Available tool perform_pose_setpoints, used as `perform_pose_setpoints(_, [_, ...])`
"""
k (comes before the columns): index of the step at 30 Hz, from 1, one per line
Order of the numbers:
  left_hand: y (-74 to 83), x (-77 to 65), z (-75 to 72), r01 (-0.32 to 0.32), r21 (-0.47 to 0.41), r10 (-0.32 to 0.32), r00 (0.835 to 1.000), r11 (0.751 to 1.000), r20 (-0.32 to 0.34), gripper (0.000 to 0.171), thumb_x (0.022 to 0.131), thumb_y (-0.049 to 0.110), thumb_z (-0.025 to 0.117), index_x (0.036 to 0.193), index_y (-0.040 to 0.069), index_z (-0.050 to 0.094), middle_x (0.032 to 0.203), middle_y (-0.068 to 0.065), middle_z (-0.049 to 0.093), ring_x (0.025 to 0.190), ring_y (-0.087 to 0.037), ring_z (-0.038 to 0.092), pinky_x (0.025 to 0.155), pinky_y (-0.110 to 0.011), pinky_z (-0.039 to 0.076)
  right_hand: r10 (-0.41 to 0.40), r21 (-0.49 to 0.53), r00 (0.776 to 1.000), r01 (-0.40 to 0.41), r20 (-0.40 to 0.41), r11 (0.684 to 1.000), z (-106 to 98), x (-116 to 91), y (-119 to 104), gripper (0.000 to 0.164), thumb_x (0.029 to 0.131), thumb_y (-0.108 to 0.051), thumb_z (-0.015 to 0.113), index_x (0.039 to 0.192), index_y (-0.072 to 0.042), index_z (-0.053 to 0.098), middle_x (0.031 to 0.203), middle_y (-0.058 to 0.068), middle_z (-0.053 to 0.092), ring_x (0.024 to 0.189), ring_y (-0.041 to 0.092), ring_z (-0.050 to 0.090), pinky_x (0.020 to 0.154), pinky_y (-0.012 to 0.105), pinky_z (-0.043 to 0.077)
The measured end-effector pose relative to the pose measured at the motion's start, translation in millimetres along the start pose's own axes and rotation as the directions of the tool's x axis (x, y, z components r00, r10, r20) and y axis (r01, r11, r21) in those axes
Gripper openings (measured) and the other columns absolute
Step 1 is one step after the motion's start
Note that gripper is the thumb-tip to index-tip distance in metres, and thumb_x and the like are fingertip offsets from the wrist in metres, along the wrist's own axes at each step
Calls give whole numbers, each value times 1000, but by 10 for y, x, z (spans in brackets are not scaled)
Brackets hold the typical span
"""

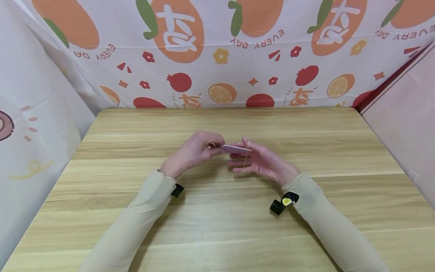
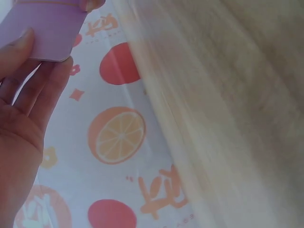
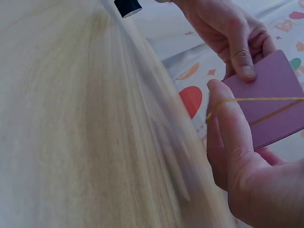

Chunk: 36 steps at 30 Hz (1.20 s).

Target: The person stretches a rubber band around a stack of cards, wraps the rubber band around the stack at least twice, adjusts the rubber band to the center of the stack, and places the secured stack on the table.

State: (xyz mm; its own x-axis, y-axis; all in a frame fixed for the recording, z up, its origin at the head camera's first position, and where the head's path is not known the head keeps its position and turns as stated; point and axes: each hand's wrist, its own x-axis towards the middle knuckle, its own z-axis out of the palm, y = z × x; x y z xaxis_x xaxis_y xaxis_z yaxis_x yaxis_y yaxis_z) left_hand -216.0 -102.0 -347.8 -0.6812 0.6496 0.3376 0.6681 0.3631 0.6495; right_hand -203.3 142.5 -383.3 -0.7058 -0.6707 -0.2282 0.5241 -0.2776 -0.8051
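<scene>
By the left hand, a purple card stack is pinched at one end between thumb and fingers. The right hand is spread, its fingers extended about the other end, with a rubber band looped over the thumb and drawn across the stack. The stack is held above the table, about midway between its left and right edges; beyond the far edge, a fruit-printed cloth is hung.

Pale wood-grain tabletop stretched out beneath the fingers, straight back edge running beyond them, soft shadows falling below
</scene>
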Motion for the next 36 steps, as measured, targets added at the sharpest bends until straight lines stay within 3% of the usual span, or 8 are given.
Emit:
perform_pose_setpoints(5, [5,-7,33,122,-79,-128,989,989,-72,12,87,2,73,82,12,71,80,1,69,71,-14,61,61,-31,52,7,-1,998,-7,-65,1000,40,-15,7,51,104,-37,47,141,-5,31,119,24,52,101,34,64,93,46,51])
perform_pose_setpoints(11, [-1,-3,78,229,-89,-239,964,969,-117,14,87,7,75,78,13,66,73,2,64,68,-16,57,58,-31,48,10,-69,996,-17,-93,998,53,-7,29,50,106,-37,32,141,-3,34,95,14,65,75,18,68,75,31,58])
perform_pose_setpoints(18, [-23,-3,100,259,-152,-277,954,954,-112,10,87,8,75,81,12,69,74,0,64,70,-18,56,62,-33,48,66,7,993,-66,-99,998,35,16,58,51,106,-42,29,141,-7,36,88,13,63,69,15,64,67,25,56])
perform_pose_setpoints(22, [-73,4,105,290,-225,-327,933,930,-148,7,86,8,76,83,8,70,74,-3,64,69,-18,55,58,-30,46,48,112,994,-37,-93,993,36,23,56,45,107,-36,30,141,-7,34,87,13,63,70,17,65,68,25,56])
perform_pose_setpoints(24, [-86,15,112,316,-285,-373,911,905,-176,8,85,7,77,84,4,69,74,-6,64,68,-17,55,57,-29,46,26,173,994,-8,-106,985,45,30,57,43,106,-30,32,142,-6,34,89,14,64,71,17,66,69,25,56])
perform_pose_setpoints(26, [-90,28,124,348,-360,-436,878,866,-198,9,85,5,76,85,0,69,75,-8,65,68,-16,56,58,-27,48,-1,222,990,33,-142,974,66,34,63,41,105,-24,35,141,-4,35,95,16,64,77,18,67,74,25,56])
perform_pose_setpoints(32, [-74,58,164,431,-577,-638,739,693,-214,11,87,2,72,91,-6,65,79,-10,64,71,-14,61,64,-27,55,-97,289,960,175,-264,941,190,50,102,33,103,-14,43,134,-3,37,113,16,55,101,21,59,100,32,46])
perform_pose_setpoints(36, [-84,59,170,453,-649,-717,664,612,-212,12,86,0,73,94,-3,65,76,-3,62,70,-11,58,61,-23,51,-183,246,937,260,-296,934,261,56,121,40,102,-7,43,140,-3,35,112,12,52,103,19,55,103,30,43])
